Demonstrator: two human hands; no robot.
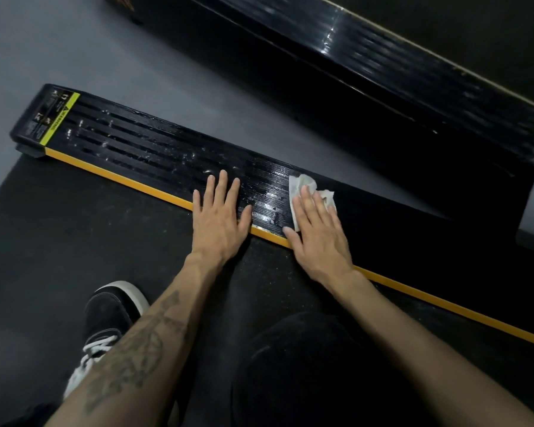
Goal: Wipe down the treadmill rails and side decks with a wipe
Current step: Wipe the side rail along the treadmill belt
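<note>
A black ribbed side deck (pixel 142 149) of the treadmill runs from upper left to lower right, edged by a yellow strip (pixel 111 174). Its surface glistens with wet streaks near the middle. My right hand (pixel 316 234) lies flat with straight fingers on a crumpled white wipe (pixel 302 186), pressing it onto the deck. My left hand (pixel 219 214) rests flat on the deck beside it, fingers spread, holding nothing. The dark treadmill belt (pixel 74 229) lies on my side of the yellow strip.
A second treadmill's black side deck (pixel 398 75) runs parallel at the upper right, with grey floor (pixel 198 97) between. A yellow warning label (pixel 60 121) marks the deck's far-left end. My black shoe (pixel 105 322) and dark-trousered knee (pixel 305 365) are on the belt.
</note>
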